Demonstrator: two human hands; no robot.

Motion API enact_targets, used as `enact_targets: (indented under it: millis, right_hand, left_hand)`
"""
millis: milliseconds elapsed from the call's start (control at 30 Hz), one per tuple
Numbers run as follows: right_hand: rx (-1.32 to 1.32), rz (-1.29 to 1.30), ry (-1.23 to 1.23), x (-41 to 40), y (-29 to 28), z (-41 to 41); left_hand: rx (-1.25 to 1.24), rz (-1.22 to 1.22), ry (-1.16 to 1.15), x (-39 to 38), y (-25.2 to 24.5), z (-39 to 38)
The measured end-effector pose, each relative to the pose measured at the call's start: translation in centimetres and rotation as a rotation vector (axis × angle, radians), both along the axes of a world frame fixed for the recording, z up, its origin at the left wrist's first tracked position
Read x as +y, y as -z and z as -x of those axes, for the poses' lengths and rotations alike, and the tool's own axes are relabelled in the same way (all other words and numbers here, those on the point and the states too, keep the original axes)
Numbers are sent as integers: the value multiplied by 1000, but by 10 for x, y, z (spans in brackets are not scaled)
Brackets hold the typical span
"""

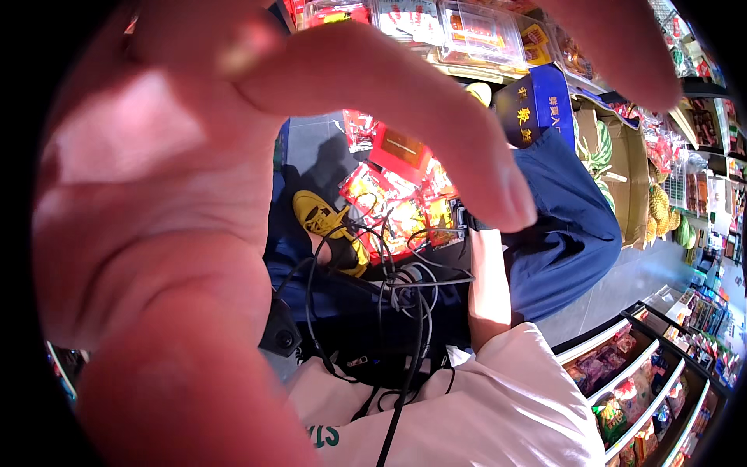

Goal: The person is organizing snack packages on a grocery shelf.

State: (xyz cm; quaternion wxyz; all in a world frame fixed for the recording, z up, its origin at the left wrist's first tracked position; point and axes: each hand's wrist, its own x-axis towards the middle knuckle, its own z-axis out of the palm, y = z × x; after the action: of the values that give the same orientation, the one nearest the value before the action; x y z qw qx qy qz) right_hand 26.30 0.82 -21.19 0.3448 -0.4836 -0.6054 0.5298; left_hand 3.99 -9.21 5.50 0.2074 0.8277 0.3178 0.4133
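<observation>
My left hand looms large and blurred just before the camera, palm showing. Its fingers are spread, and nothing is seen between them. One finger cuts across the middle of the view and hides part of the floor. My right forearm reaches down between my knees, with a dark band at the wrist. That finger covers my right hand, so what it holds is hidden. Shiny red snack packets lie heaped on the floor between my feet. On the heap rests a flat red pack with a brown middle.
Black cables hang in loops before my lap. A yellow shoe stands beside the packets. A blue carton and an open cardboard box of striped melons are at my right. Clear plastic bins of packets line a shelf ahead.
</observation>
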Motion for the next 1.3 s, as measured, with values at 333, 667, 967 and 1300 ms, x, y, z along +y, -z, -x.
enact_targets:
  millis: [333,667,967,1300]
  right_hand:
    - [-15,-108,-34,0,-14,2]
    - [361,221,-41,-9,-61,-22]
    - [-226,-356,335,-21,-56,-3]
    - [-458,-689,121,-43,-16,56]
  left_hand:
    - [-51,27,-24,0,18,5]
    - [-1325,956,-1,22,224,16]
    - [-1390,1383,60,13,255,-59]
    - [-1531,1288,77,15,242,-54]
